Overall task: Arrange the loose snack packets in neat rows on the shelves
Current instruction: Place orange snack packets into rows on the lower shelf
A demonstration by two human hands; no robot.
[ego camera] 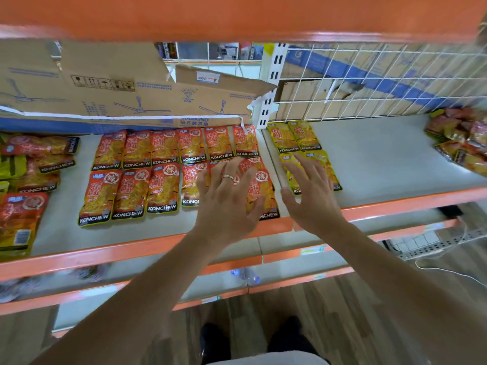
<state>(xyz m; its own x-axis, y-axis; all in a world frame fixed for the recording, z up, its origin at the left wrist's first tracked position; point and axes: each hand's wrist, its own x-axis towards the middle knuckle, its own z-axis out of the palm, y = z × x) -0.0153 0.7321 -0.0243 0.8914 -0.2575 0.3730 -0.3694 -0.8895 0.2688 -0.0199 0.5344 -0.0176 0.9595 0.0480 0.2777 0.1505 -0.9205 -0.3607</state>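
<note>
Snack packets (29, 167) lie loose at the left end of the shelf (382, 159). Beside them, red packets (147, 169) sit in two neat rows. The left hand (228, 201), fingers spread, lies flat on the front row's right end. The right hand (312, 198), also spread, lies over the yellow packets (293, 137). A jumbled heap (461, 138) sits far right.

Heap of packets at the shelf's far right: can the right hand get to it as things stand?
Probably yes. The right hand lies open over the yellow packets, holding nothing, and only bare grey shelf shows between it and the heap. The wire grid stands behind, not across the way.
</note>
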